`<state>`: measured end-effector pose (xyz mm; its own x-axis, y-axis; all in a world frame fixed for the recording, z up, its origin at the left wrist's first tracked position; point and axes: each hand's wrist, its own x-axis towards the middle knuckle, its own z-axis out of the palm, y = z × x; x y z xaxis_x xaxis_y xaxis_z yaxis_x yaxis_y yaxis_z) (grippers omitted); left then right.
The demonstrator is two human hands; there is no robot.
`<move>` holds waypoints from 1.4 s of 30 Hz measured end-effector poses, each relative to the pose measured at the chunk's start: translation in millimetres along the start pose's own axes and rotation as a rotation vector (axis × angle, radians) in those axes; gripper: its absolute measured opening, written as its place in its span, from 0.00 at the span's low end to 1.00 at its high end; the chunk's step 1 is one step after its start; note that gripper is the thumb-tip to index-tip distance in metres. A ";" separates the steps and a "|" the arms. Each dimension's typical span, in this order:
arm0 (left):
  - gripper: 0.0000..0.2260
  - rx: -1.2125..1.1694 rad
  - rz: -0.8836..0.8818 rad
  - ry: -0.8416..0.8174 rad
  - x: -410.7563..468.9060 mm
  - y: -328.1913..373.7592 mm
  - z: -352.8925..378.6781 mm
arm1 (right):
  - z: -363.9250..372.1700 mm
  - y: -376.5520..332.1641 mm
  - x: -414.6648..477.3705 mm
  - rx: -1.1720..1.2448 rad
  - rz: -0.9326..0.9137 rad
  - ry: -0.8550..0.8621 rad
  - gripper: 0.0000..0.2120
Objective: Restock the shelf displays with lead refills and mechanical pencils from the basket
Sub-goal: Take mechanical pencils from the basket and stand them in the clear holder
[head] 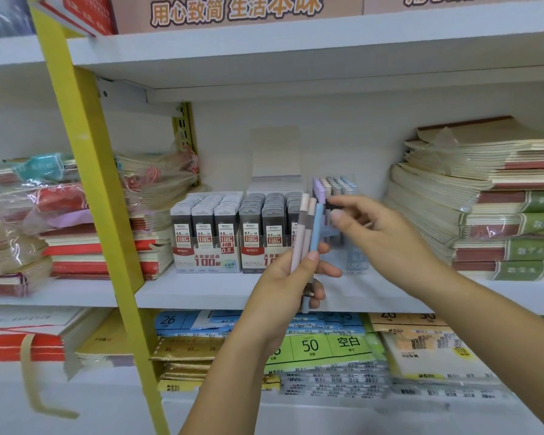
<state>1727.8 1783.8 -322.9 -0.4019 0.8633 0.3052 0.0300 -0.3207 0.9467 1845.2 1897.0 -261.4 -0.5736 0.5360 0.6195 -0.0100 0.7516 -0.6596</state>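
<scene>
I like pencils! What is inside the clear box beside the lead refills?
Inside the clear box stand mechanical pencils, upright: purple, beige, grey and blue tops show. The right hand covers the middle, so how full it is cannot be seen.

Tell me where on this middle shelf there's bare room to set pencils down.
Bare shelf runs as a strip in front of the refill boxes and pencil display, and a gap lies between the display and the right notebooks. Left of the boxes it's crowded: wrapped stacks sit close against them.
</scene>
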 end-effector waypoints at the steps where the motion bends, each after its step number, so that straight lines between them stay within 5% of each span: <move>1: 0.10 0.008 -0.005 -0.019 -0.5 0.1 1.4 | 2.1 -3.0 -2.9 0.116 0.034 -0.068 0.14; 6: 0.11 0.019 -0.047 -0.077 -2.7 -2.0 2.9 | 1.9 -4.8 -3.3 0.388 0.120 -0.072 0.10; 9: 0.09 0.076 -0.070 -0.029 -1.8 -4.1 -4.2 | -12.7 -0.3 3.1 0.441 0.134 0.039 0.07; 12: 0.07 0.034 -0.045 0.068 0.3 -4.2 -13.7 | -28.0 7.5 1.2 0.448 0.163 -0.026 0.07; 17: 0.05 0.004 -0.007 0.233 3.7 -2.6 -21.6 | -25.6 21.8 -16.7 0.087 0.193 -0.283 0.11; 25: 0.04 0.208 0.053 0.107 1.6 0.6 -15.2 | 1.9 9.9 -23.1 -0.308 -0.148 -0.325 0.12; 31: 0.09 0.208 0.023 0.118 5.4 -5.6 -13.6 | -37.0 1.0 -1.4 0.052 -0.137 0.031 0.30; 36: 0.10 0.197 0.021 0.142 8.0 -8.7 -13.4 | -52.9 -3.6 27.7 0.056 -0.201 0.198 0.25; 42: 0.10 0.172 0.011 0.150 7.9 -8.4 -13.6 | -41.6 11.7 42.2 -0.099 -0.164 0.178 0.24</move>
<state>1712.0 1788.0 -329.8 -0.5319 0.7883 0.3094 0.1858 -0.2478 0.9508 1854.9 1944.4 -225.3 -0.4171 0.4563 0.7860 -0.0062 0.8634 -0.5045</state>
